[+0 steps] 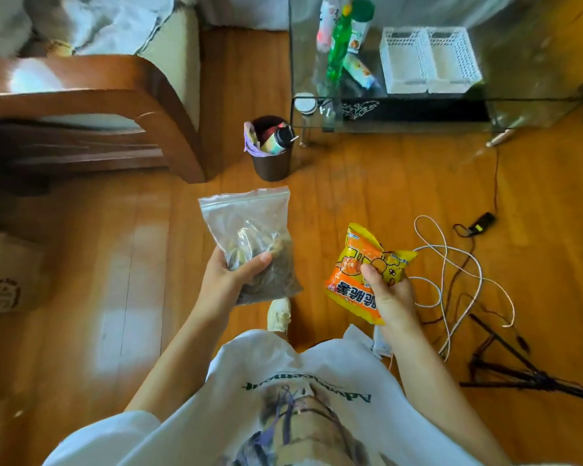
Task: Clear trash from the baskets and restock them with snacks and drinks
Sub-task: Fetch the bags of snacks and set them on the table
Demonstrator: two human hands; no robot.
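Head view, looking down at a warm orange-brown wooden plank floor (367, 183) that carries nearly everything. At its far left edge stands a curved brown wooden armchair (91, 105) with a cream cushion. At the far right edge is a clear glass coffee table (552, 112); near its back edge sit two empty white perforated plastic baskets (429, 60), side by side and touching. Toward the table's left edge a green plastic bottle (339, 48) stands among other bottles and packets too blurred to name. On the floor just off the table's near left corner stands a small dark brown round waste bin (271, 151), with a purple liner and packed with trash.

The person, in a white printed T-shirt (297, 391), holds both items in the air above the floor, well short of the table. The left hand (231, 279) grips a clear zip-seal plastic bag of brown dried snacks (249, 240) at its lower half, thumb curled across the front, fingers hidden behind. The right hand (387, 290) grips a yellow and orange instant noodle packet (360, 274) by its right side, thumb pressed on the front, the other fingers wrapped behind. White and black cables (451, 264) lie looped on the floor at the right.
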